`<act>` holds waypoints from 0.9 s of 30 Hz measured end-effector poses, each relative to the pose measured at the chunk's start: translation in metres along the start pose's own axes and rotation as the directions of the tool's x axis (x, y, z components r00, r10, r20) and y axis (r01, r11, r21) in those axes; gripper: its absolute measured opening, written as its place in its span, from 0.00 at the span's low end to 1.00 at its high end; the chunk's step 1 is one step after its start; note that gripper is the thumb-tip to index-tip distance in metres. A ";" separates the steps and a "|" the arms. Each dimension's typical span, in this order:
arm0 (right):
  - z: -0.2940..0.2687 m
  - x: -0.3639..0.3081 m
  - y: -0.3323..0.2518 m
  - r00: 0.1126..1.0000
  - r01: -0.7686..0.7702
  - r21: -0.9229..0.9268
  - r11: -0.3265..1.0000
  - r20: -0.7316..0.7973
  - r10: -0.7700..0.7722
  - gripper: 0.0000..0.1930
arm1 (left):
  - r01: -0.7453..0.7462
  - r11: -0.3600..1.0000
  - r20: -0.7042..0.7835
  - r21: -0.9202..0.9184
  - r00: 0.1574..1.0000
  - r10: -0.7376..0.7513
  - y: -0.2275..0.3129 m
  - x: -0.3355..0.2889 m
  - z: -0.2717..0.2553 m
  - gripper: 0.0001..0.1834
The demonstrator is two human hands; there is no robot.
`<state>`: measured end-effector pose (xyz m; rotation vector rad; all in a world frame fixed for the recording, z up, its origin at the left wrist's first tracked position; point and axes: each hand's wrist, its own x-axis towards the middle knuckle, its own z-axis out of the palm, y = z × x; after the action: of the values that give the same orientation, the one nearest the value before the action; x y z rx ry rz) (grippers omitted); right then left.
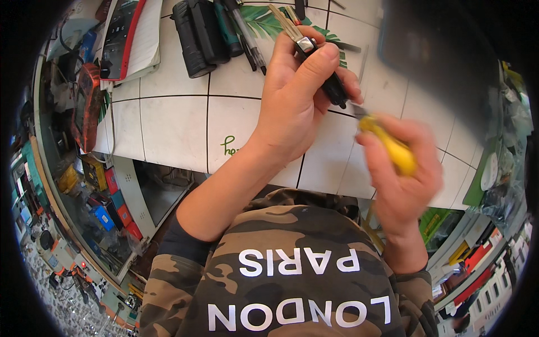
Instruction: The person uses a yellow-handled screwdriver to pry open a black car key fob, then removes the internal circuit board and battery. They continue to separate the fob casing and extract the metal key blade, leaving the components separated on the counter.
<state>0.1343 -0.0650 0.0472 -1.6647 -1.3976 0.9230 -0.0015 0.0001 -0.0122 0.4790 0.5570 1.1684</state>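
The left hand (297,92) is closed around a car key (320,67), its grip clamped on the black plastic body with the thumb pressed along the top. The key has a flat metal blade that points up and away from the person, a bright metal collar where the blade meets the body, and a dark, narrow lower end that sticks out below the fingers. The key is held in the air above the counter (174,123), not touching it.

The right hand (401,168) lies just below and to the right of the key. Its grip is clamped on a yellow-handled screwdriver (393,149), blurred by motion. The short metal tip points toward the lower end of the key and sits just beside it; contact cannot be confirmed.

The counter is white with dark grid lines. Beyond the key, at the far edge, lie black tools (199,33) and a pen (247,39). To the left of the key sits a red and black meter (120,36).
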 end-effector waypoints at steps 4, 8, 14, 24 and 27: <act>-0.015 -0.001 -0.004 0.985 0.095 0.081 0.992 -0.149 -0.082 0.11 | 0.093 0.981 0.023 -0.172 0.996 -0.090 0.008 0.002 0.006 0.06; -0.009 -0.001 0.004 0.953 0.294 -0.005 0.956 -0.067 -0.294 0.13 | 0.224 0.902 0.119 -0.368 0.974 -0.193 0.012 0.004 0.008 0.07; -0.007 0.005 0.008 0.880 0.470 -0.039 0.882 -0.059 -0.471 0.15 | 0.303 0.807 0.233 -0.506 0.949 -0.211 0.009 0.005 0.008 0.10; -0.009 0.012 -0.001 0.796 0.595 -0.222 0.773 0.024 -0.605 0.17 | 0.374 0.735 0.368 -0.566 0.912 -0.182 0.003 0.011 0.002 0.12; -0.015 0.013 -0.009 0.838 0.546 -0.185 0.817 0.106 -0.535 0.17 | 0.365 0.796 0.403 -0.483 0.900 -0.168 0.004 0.015 -0.003 0.12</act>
<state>0.1453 -0.0525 0.0608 -1.2668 -1.9216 0.4986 -0.0023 0.0157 -0.0140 0.0866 -0.0330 0.8833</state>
